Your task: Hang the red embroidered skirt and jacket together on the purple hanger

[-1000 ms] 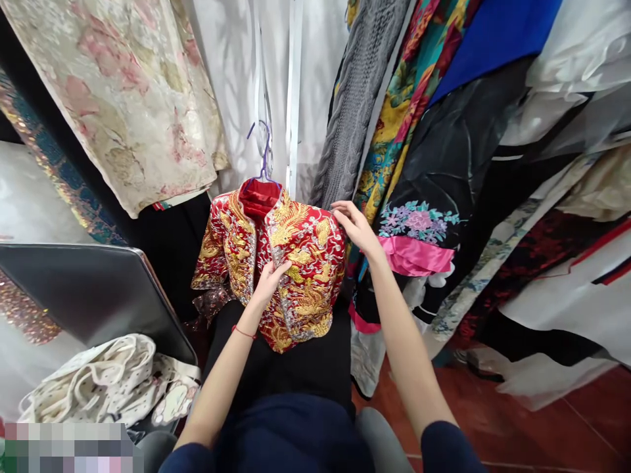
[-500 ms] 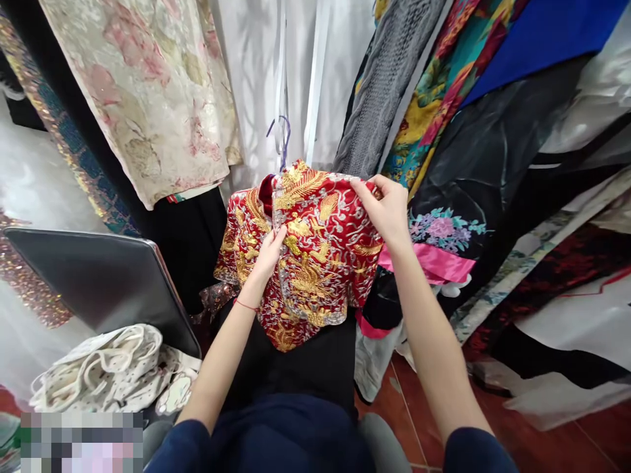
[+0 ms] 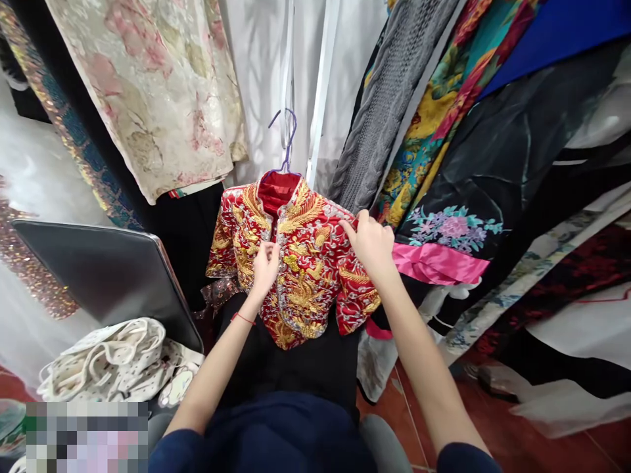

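Observation:
A small red jacket [image 3: 308, 282] with gold and silver embroidery lies over dark cloth on my lap, its stand collar toward the top. From the collar rises the hook of a purple hanger [image 3: 290, 141]; the rest of it is hidden inside the jacket. My left hand [image 3: 266, 268] is closed in a pinch on the front edge of the jacket, below the collar opening. Up at the shoulder on the right, my right hand [image 3: 371, 246] grips the cloth, thumb on top and fingers curled over the far side. The sleeve hangs below it.
A dark laptop-like panel [image 3: 103, 276] stands at left, with crumpled white dotted cloth [image 3: 113, 364] before it. Hanging around are a floral cream garment [image 3: 152, 98], a grey knit [image 3: 389, 98] and a black garment with pink trim [image 3: 444, 263]. Red floor tiles [image 3: 409, 407] show below.
The jacket's collar has come open and into fuller view, with the hanger hook standing higher. My right hand has moved slightly down and left along the shoulder; my left hand is slightly lower.

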Tool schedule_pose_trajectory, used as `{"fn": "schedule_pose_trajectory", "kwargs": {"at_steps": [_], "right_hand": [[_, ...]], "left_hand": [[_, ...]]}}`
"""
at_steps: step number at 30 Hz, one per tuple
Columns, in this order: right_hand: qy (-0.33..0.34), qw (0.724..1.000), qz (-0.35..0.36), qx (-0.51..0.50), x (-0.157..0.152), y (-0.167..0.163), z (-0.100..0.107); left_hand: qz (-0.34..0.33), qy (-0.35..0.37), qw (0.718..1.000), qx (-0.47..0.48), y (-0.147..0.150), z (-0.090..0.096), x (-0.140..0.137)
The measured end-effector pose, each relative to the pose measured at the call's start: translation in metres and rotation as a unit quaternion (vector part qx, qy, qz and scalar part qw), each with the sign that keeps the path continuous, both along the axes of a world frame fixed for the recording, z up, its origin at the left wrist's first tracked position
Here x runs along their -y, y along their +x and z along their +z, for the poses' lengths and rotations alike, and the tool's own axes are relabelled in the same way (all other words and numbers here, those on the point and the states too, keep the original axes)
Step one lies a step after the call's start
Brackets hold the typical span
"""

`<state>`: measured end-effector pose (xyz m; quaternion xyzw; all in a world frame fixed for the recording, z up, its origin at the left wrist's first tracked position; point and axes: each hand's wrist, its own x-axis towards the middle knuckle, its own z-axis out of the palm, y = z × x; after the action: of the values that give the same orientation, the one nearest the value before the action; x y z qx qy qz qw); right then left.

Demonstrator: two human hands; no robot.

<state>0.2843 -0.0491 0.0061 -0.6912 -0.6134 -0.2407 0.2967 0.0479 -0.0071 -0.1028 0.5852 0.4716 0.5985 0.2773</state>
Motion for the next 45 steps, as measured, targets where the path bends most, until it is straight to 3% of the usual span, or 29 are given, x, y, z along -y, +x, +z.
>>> {"fn": "schedule_pose_trajectory", "kwargs": {"at_steps": [3,5,7,10,13,16,19,21,24,29,37,40,43,45], "right_hand": [[0.06,0.998,0.002,-0.01,-0.026,0.001,0.0],[0.071,0.997,0.015,-0.014,-0.044,-0.002,0.005],[0.055,0.998,0.041,-0.015,-0.06,-0.007,0.01],[0.018,0.998,0.066,-0.014,-0.071,-0.018,0.016],[0.053,0.997,0.062,-0.012,-0.062,-0.035,0.018],[0.084,0.988,0.117,0.059,-0.043,-0.06,0.024],[0.027,0.952,0.246,0.179,-0.032,-0.083,0.034],[-0.024,0.934,0.29,0.208,-0.033,-0.09,0.04],[-0.055,0.947,0.254,0.188,-0.04,-0.088,0.045],[-0.048,0.978,0.139,0.146,-0.049,-0.078,0.045],[-0.042,0.987,0.104,0.116,-0.068,-0.077,0.038],[0.025,0.988,0.115,0.099,-0.069,-0.075,0.06],[0.102,0.984,0.12,0.081,-0.055,-0.073,0.103],[0.09,0.985,0.121,0.085,-0.04,-0.074,0.129]], "left_hand": [[0.103,0.111,0.986,-0.069,-0.023,0.028,-0.005],[0.189,0.183,0.953,-0.147,-0.042,0.053,-0.015],[0.225,0.235,0.917,-0.23,-0.06,0.078,-0.027],[0.209,0.241,0.886,-0.336,-0.084,0.111,-0.046],[0.123,0.178,0.881,-0.42,-0.099,0.127,-0.063],[0.098,0.139,0.879,-0.444,-0.105,0.124,-0.07],[0.153,0.146,0.878,-0.43,-0.101,0.116,-0.065],[0.175,0.152,0.875,-0.424,-0.098,0.113,-0.06],[0.175,0.156,0.873,-0.428,-0.096,0.113,-0.055],[0.169,0.158,0.868,-0.438,-0.095,0.114,-0.054],[0.189,0.161,0.856,-0.453,-0.091,0.113,-0.049],[0.186,0.152,0.856,-0.458,-0.092,0.115,-0.047],[0.191,0.148,0.855,-0.459,-0.092,0.115,-0.045],[0.195,0.152,0.854,-0.457,-0.093,0.113,-0.045]]}}
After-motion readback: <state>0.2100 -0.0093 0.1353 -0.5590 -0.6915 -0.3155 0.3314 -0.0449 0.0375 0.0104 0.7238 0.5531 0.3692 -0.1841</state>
